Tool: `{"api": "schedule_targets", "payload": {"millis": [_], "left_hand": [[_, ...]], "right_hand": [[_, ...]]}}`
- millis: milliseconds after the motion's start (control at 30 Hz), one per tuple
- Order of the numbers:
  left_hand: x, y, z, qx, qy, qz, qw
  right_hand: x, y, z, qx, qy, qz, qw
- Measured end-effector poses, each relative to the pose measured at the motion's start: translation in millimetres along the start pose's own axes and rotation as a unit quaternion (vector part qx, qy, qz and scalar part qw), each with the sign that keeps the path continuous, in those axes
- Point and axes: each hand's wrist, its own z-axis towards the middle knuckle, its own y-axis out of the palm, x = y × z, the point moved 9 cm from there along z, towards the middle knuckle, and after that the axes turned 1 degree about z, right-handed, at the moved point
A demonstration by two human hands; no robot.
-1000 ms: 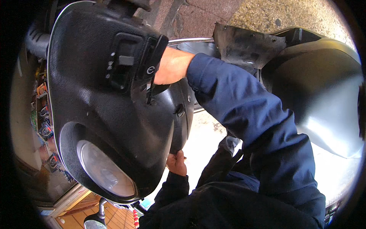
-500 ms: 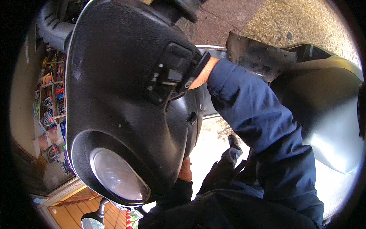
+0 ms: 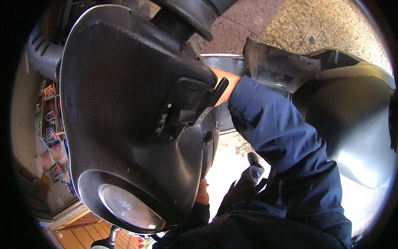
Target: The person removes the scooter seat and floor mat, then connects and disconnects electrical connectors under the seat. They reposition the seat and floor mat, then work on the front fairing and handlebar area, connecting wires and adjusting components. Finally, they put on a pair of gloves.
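A large black scooter cowl [image 3: 124,108] fills the left half of the head view. A clear oval lamp lens [image 3: 132,206] is set into its lower end, and a raised black bracket [image 3: 188,108] stands on its right side. My right hand [image 3: 225,84] reaches behind the cowl's right edge beside that bracket; only the wrist and back of the hand show, its fingers hidden. Lower down, my left hand [image 3: 202,193] is closed at the cowl's lower right edge, with its fingertips out of sight behind it.
To the right is a shiny black scooter seat [image 3: 352,124], with a worn dark flap [image 3: 277,66] beside it. Ribbed handlebar grips [image 3: 43,54] stick out at the left and top. Shelves of packaged goods [image 3: 52,137] stand at far left, a mirror [image 3: 108,240] below.
The cowl's upper part and its bracket have swung downward in the picture, and more of the top grip shows. My right hand has moved slightly with it; my left hand stays at the edge.
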Motion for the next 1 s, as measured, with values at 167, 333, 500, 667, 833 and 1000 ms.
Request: {"api": "schedule_targets", "payload": {"millis": [167, 333, 500, 667, 833, 1000], "left_hand": [[3, 0, 1, 0.012, 0.041, -0.030, 0.999], [-2, 1, 2, -0.021, 0.022, 0.032, 0.999], [-14, 1, 0, 0.003, -0.024, -0.028, 0.999], [-15, 1, 1, -0.012, -0.014, -0.004, 1.000], [-15, -1, 0, -0.006, -0.005, -0.026, 1.000], [-8, -1, -1, -0.012, 0.018, 0.029, 0.999]], "right_hand": [[14, 11, 1, -0.072, 0.068, 0.013, 0.995], [1, -3, -3, -0.002, -0.006, -0.007, 1.000], [0, -21, -15, 0.060, -0.008, 0.091, 0.994], [12, -17, -11, 0.061, 0.025, 0.088, 0.994], [24, -18, -8, 0.091, 0.060, 0.054, 0.993], [14, -21, -11, 0.097, 0.048, 0.044, 0.993]]}}
